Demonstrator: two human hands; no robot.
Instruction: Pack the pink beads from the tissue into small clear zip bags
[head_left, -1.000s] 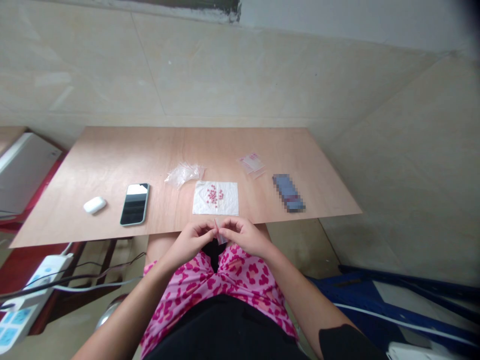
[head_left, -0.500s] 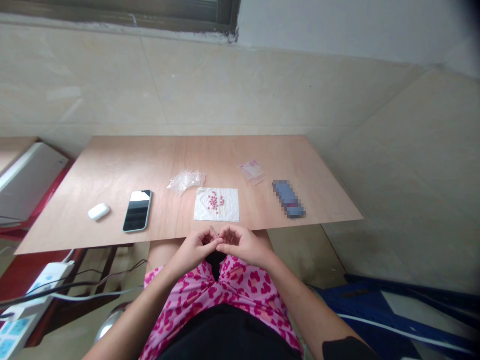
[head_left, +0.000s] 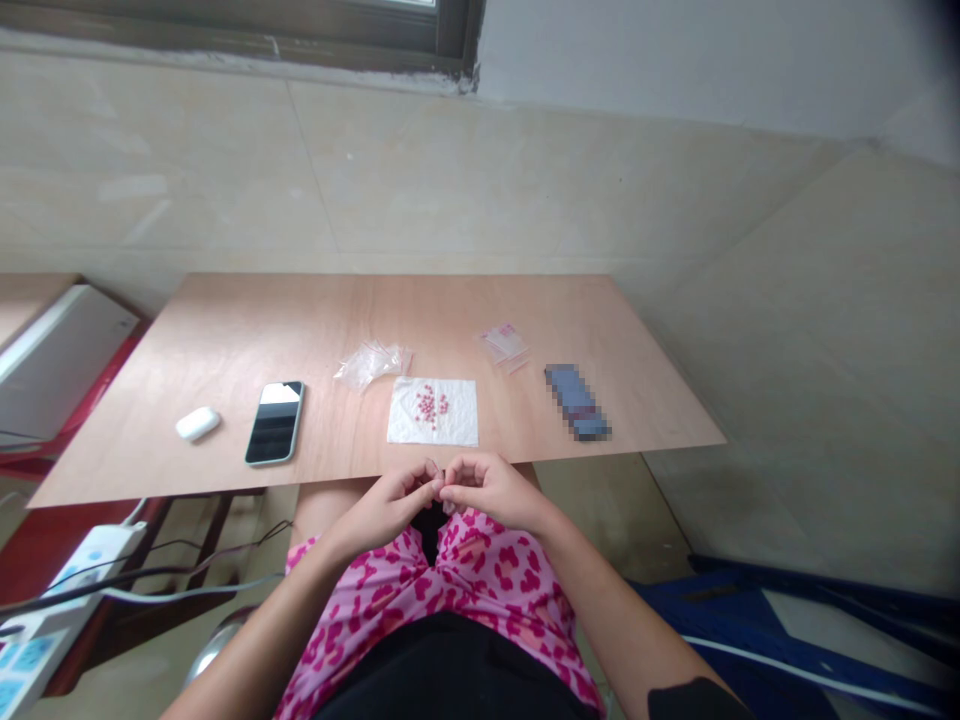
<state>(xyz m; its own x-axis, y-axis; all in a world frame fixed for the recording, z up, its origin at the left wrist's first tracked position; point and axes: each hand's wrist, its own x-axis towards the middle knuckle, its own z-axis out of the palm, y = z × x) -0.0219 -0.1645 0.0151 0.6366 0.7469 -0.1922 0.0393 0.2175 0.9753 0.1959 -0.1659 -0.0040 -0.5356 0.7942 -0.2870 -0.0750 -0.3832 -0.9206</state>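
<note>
In front of the table's near edge, above my lap, my left hand (head_left: 403, 498) and my right hand (head_left: 485, 490) meet at the fingertips. Both are closed in a pinch, thumbs against curled fingers. A faint pale bit shows below the fingertips, too small to name. Just beyond my hands a white paper tissue (head_left: 399, 425) lies on the table, with a cluster of small pink beads (head_left: 427, 405) on it. Behind it to the left is a pile of clear plastic bags (head_left: 369, 366). A few more small bags (head_left: 505, 346) with pink marks lie to the right.
On the wooden table (head_left: 247, 310) lie a phone (head_left: 275, 424), a white earphone case (head_left: 198, 424) and a pixelated dark object (head_left: 577, 402). A power strip (head_left: 82, 580) with cables is low on the left. Blue framework (head_left: 720, 610) stands low on the right.
My fingertips have shifted slightly, and a pale bit now shows beneath them. The tissue, beads and bags stay where they were on the table.
</note>
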